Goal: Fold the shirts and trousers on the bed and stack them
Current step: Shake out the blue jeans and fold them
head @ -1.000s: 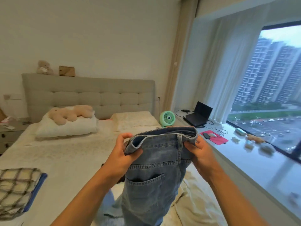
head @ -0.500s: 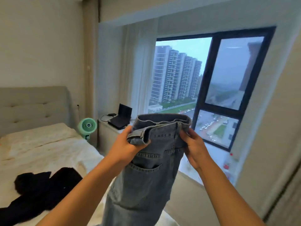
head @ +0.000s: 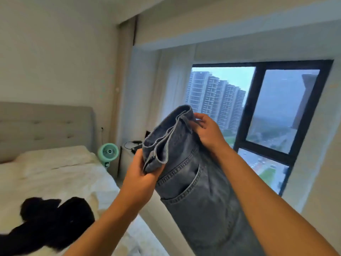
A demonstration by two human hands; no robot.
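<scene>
Since a moment ago the jeans [head: 186, 163] have tilted, waistband swung up to the right, held in the air beside the bed [head: 55, 182]. Left hand [head: 142, 174] and right hand [head: 206, 132] each pinch the waistband. Best to line up the legs, then lay them flat clear of the black garment [head: 53, 222] near the bed's right edge.

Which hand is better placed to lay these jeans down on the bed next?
Left, probably. The left hand grips the jeans at the waistband on the side nearer the bed; the right hand pinches the far waistband end, toward the window.
</scene>
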